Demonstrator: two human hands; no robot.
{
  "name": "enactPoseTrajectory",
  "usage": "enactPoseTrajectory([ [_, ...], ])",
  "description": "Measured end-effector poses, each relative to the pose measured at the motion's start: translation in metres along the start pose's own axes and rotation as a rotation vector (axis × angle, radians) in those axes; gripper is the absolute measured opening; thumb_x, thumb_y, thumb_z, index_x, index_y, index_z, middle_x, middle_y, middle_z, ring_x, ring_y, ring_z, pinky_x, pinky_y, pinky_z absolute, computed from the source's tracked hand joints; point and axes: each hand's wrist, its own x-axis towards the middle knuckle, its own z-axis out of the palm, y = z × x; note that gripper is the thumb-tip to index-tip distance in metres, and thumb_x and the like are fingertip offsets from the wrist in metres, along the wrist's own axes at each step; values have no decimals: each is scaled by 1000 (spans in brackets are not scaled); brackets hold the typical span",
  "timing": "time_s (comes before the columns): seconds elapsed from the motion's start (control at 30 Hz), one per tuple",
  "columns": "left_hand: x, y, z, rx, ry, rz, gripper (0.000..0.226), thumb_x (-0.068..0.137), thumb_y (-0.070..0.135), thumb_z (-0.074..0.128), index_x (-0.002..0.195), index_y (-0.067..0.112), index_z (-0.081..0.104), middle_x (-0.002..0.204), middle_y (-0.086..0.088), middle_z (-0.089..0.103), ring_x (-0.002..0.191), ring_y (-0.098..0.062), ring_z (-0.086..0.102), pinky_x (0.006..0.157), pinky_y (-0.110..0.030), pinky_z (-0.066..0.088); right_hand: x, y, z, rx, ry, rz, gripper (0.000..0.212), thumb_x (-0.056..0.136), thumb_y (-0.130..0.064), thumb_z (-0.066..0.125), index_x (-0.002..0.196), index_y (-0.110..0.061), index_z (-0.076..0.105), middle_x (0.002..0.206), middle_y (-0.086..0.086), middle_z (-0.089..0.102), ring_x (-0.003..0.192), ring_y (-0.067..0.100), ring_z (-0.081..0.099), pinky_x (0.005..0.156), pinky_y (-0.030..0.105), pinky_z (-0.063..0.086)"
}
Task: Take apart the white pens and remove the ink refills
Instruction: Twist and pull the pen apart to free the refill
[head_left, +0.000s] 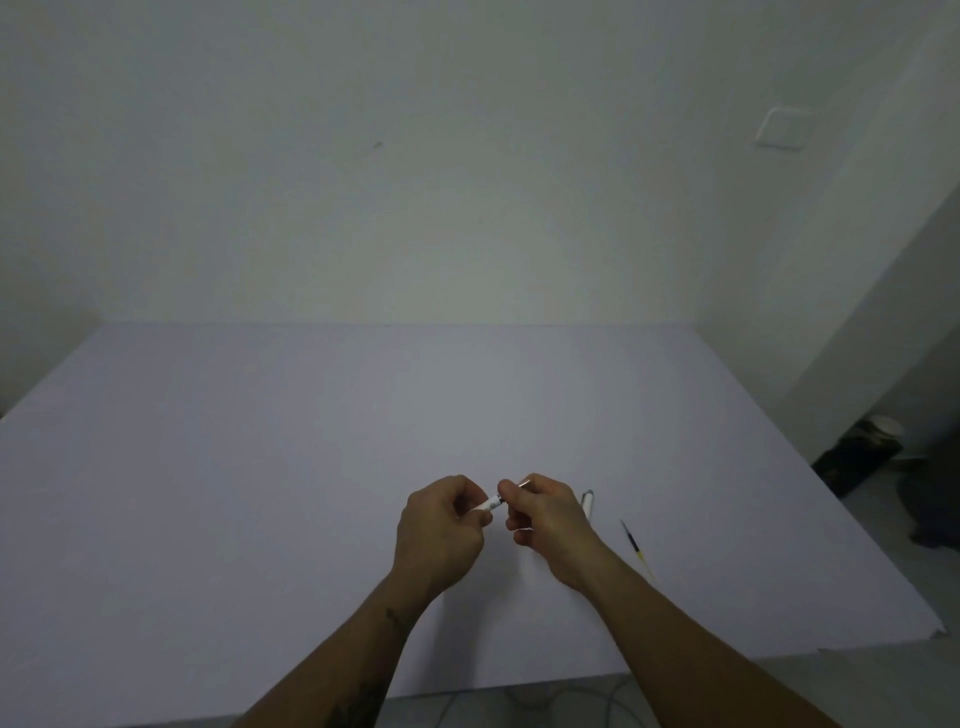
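A white pen (491, 503) is held level between both hands above the pale table (260, 467). My left hand (441, 525) grips its white barrel. My right hand (540, 512) pinches the other end, where a dark ring shows and a thin metal tip pokes out above the fingers. Most of the pen is hidden inside the fists. To the right of my right hand another white pen (587, 503) lies on the table, partly behind the hand. Further right lies a loose ink refill (635, 545), dark with a yellowish end.
The table's right edge runs diagonally near the refill. Beyond it, on the floor at the right, stand dark objects (862, 452). Cables (571, 699) lie on the floor below the table's front edge. A white wall with a switch plate (783, 127) is behind.
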Motion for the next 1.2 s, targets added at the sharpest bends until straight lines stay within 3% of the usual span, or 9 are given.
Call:
enactPoseTrajectory([
  [0.07,0,0,0,0,-6,-17,11,80,14,74,78,23,68,73,7,67,70,-11,63,68,-32,58,-1,-1,-6,21,-55,9,11,92,-16,65,98,-8,69,76,9,61,73,23,59,61,30,49],
  [0.17,-1,0,2,-4,-16,-43,13,79,15,75,76,25,67,73,7,67,69,-12,63,69,-34,60,-2,-2,-16,110,-92,24,24,93,-3,58,112,-9,72,83,10,64,80,24,60,65,31,51],
  [0.37,0,5,4,-6,-24,-43,12,79,14,74,76,24,68,73,6,68,70,-12,64,70,-34,59,-4,1,-13,371,-25,161,16,96,-6,56,97,-7,72,83,10,61,79,21,57,65,32,51],
  [0.47,-1,5,4,-16,-37,-40,10,80,13,74,79,22,69,75,6,68,71,-12,64,71,-32,58,-4,3,-1,305,50,166,11,95,-17,63,90,-8,65,85,10,60,81,23,57,67,33,51],
  [0.57,-1,4,1,-28,-34,-44,10,81,13,73,79,23,70,75,5,68,71,-12,64,69,-29,56,-5,-2,-3,232,23,118,11,94,-16,63,94,-8,69,83,9,60,79,23,57,69,34,50],
  [0.73,0,6,-1,-49,-24,-69,16,80,12,73,76,27,68,74,5,69,70,-13,64,68,-30,58,-5,-5,-20,426,-153,169,28,94,-2,56,114,-8,74,84,7,62,76,18,57,67,30,49],
  [0.9,1,9,0,-52,-27,-60,16,80,11,73,76,26,68,74,4,69,71,-14,65,70,-32,59,-5,-5,-10,348,-55,117,21,97,-3,54,98,-7,74,83,8,63,78,19,57,69,32,50],
  [1.03,0,11,1,-49,-26,-43,12,81,11,73,79,22,70,74,4,69,70,-13,64,69,-29,58,-6,-6,-3,270,25,100,11,94,-17,64,86,-8,66,82,7,60,81,21,55,71,34,50],
  [1.2,0,15,1,-75,-29,-60,12,82,10,72,80,22,70,74,3,69,70,-14,64,65,-24,53,-8,-12,-16,285,-106,95,19,95,-10,59,109,-9,72,90,9,63,84,23,56,72,34,51],
])
